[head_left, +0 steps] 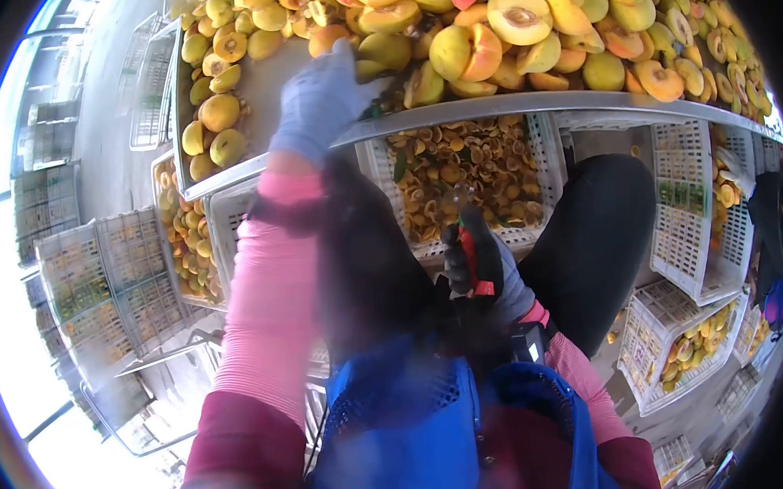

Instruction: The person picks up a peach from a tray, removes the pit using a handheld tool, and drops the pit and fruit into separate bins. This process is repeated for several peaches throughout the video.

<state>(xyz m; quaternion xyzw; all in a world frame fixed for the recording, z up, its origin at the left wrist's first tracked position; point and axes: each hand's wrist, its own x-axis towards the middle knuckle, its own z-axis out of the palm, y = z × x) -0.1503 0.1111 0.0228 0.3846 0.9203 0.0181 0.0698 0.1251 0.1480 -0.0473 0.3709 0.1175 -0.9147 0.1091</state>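
Observation:
My left hand, in a light blue-grey glove, reaches over the near edge of the metal table. Its thumb stands apart from the fingers, which are by a yellow-orange peach at the pile's edge; motion blurs them a little. Low between my knees, my right hand wears a glove with dark fingertips and is closed round a red-handled hand tool. The tool's metal tip points up and away; its exact kind is unclear. Whole and halved peaches cover much of the tabletop.
Below the table edge, a white crate holds many cut fruit pieces. Another crate of fruit stands at left. White crates and a tipped crate with fruit are at right. Stacked crates stand farther left.

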